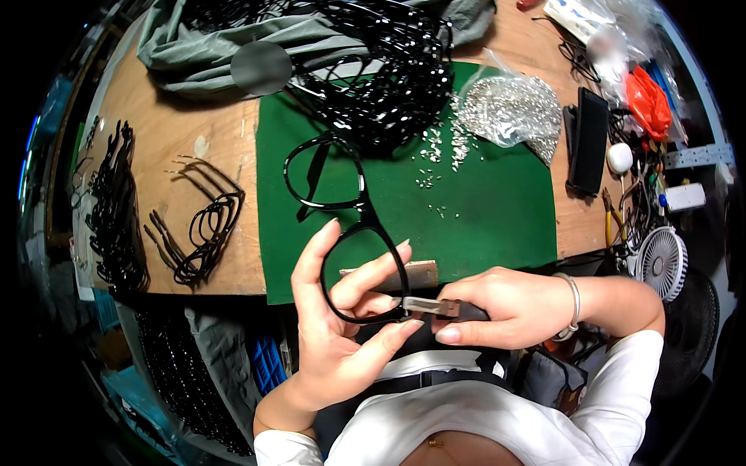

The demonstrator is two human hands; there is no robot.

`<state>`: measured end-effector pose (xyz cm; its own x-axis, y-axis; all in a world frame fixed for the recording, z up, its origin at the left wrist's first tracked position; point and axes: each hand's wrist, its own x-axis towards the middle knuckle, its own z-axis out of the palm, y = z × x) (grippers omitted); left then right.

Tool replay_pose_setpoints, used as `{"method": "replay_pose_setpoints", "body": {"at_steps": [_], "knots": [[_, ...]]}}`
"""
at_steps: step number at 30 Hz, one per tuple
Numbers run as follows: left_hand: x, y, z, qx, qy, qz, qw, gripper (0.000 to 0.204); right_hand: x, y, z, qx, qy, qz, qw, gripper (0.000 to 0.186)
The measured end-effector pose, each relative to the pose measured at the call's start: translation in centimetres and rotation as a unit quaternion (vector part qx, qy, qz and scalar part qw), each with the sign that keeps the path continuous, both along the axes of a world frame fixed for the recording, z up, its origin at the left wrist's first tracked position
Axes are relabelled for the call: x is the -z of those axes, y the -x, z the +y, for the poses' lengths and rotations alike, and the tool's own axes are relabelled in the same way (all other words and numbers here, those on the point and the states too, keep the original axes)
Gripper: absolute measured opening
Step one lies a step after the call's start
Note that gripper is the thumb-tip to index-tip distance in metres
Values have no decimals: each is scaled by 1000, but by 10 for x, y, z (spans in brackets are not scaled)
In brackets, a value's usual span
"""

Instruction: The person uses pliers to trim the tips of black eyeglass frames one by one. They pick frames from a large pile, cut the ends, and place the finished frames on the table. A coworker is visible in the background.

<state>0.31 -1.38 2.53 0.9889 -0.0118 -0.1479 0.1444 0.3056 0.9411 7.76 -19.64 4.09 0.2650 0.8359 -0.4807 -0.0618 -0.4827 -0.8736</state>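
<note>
My left hand (332,346) grips a black eyeglass frame (362,208) by its nearer rim, index finger and thumb around it. The frame stands up at a slant over the table's front edge, its farther rim reaching over the green mat (497,225). In my right hand (519,307) are metal-jawed pliers (427,305), their handles mostly covered by my fingers. The jaw tips meet the frame's near outer corner, close to my left thumb. What exactly lies between the jaws is too small to make out.
Black eyeglass frames (388,78) are heaped at the back on grey cloth (186,58). A clear bag of small silver parts (509,109) lies right, loose pieces (458,144) beside it. More frames (214,221) sit left. A phone (588,144) and white fan (662,264) are right.
</note>
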Motion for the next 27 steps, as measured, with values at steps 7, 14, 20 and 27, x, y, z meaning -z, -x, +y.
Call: {"method": "replay_pose_setpoints", "body": {"at_steps": [7,14,20,27], "knots": [[4,0,-1,63,-13,-24,998,86,2,0,4,-15,25,-183,983,39],[3,-4,-7,57,-51,5,997,84,18,-7,-8,6,-29,-130,991,41],[9,-12,-13,73,-72,7,995,81,58,-2,-21,41,128,-488,863,53],[36,36,2,33,-69,-56,995,73,59,3,-26,61,124,-493,859,46]]}}
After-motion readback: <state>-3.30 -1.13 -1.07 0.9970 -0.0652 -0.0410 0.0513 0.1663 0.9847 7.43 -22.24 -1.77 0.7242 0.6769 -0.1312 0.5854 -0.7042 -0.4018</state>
